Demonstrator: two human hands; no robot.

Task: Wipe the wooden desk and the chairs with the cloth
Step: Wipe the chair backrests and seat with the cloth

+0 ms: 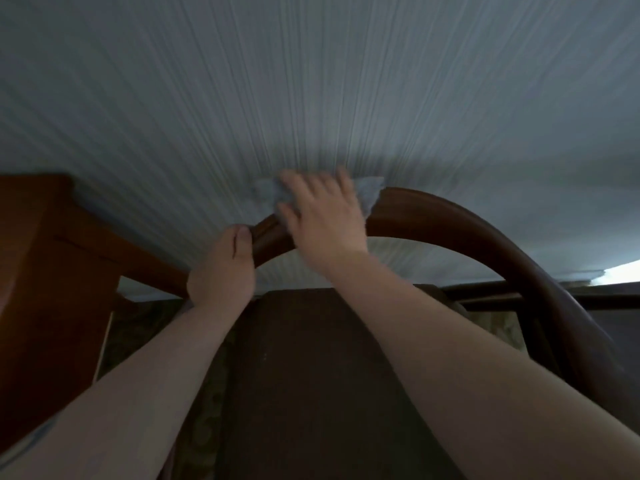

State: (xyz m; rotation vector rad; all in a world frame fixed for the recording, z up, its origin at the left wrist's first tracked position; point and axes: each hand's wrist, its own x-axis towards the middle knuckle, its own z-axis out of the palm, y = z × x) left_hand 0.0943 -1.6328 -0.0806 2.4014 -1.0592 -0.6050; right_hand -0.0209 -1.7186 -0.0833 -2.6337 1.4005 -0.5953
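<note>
Cloth [367,195] draped over top of curved chair back [450,216], flattened under right hand [325,216] with fingers spread, blurred. Left hand [225,268] curled round rail just beside it, steadying. Best to keep palm pressure even, follow arch rightward and down — shift left grip before wiping beneath it.

No writing, label, brand, number or sign can be read anywhere in this view.
</note>
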